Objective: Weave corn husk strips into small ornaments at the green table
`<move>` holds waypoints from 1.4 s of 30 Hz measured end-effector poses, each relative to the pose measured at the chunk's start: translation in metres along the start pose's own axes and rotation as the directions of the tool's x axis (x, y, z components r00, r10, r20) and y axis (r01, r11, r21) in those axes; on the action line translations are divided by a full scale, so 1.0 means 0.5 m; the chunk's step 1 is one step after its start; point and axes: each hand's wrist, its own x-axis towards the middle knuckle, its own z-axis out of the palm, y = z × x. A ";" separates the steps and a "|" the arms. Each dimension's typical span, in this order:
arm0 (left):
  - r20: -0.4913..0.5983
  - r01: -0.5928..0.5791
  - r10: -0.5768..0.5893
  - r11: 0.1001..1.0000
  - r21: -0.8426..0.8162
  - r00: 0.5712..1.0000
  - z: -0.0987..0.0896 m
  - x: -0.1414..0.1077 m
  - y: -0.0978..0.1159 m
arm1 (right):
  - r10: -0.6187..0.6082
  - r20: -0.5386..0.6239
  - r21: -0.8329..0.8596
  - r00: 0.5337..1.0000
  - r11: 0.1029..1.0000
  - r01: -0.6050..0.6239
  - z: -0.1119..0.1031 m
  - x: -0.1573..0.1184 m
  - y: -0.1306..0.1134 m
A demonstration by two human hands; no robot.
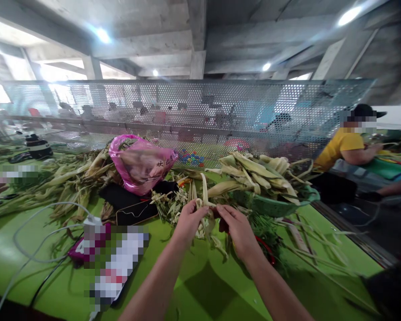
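Over the green table, my left hand (191,219) pinches a pale strip of corn husk (205,189) that loops up above the fingers. My right hand (235,225) grips the same husk piece from the right side, its fingertips close to those of the left. Loose husk ends (218,247) hang down between and below the hands. A pile of cut or knotted husk bits (173,207) lies just behind my left hand. Behind my right hand stands a green basket (280,203) heaped with dry corn husks (257,171).
A pink plastic bag (138,167) stands behind on the left, near more husks (83,176). A phone (120,267), purple power strip (90,245) and white cable (30,254) lie front left. Green stems (267,234) lie right. A perforated screen (187,111) spans the back; a person (349,142) sits right.
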 end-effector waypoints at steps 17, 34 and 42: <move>-0.079 0.144 -0.132 0.975 0.167 0.988 -0.022 0.016 -0.026 | -0.087 -0.059 0.388 0.994 0.916 0.103 -0.026 0.013 -0.021; -0.114 -0.048 0.124 0.855 0.516 0.986 -0.017 0.019 -0.032 | -0.394 0.210 -0.514 0.895 0.734 0.443 -0.018 -0.009 -0.032; -0.100 -0.074 0.172 0.781 0.620 0.980 -0.010 0.009 -0.019 | -0.297 0.280 -0.546 0.913 0.733 0.405 -0.017 -0.008 -0.029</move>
